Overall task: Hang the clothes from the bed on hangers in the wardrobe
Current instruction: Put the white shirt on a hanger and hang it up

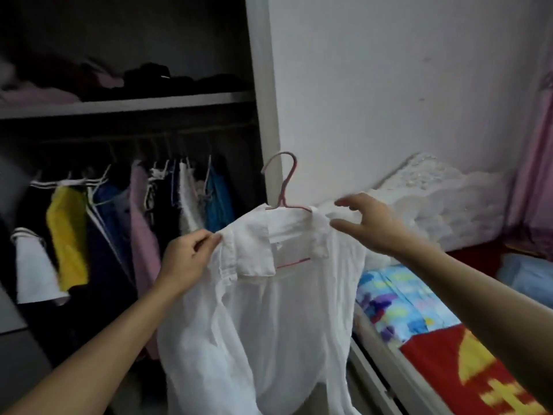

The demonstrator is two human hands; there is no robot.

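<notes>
A white collared shirt (269, 310) hangs on a pink hanger (284, 187) whose hook sticks up above the collar. My left hand (187, 259) pinches the shirt's left shoulder and holds it up in front of the wardrobe. My right hand (368, 223) is at the shirt's right shoulder, fingers spread and thumb under the fabric edge; whether it grips is unclear. The open wardrobe (263, 85) stands at the left, its rail (149, 136) carrying several hung garments. The bed (434, 324) lies at the lower right.
A shelf (128, 104) above the rail holds folded dark and pink clothes. White bedding (443, 199) is piled against the wall at the bed's far end. A pink curtain (535, 175) hangs at the right edge.
</notes>
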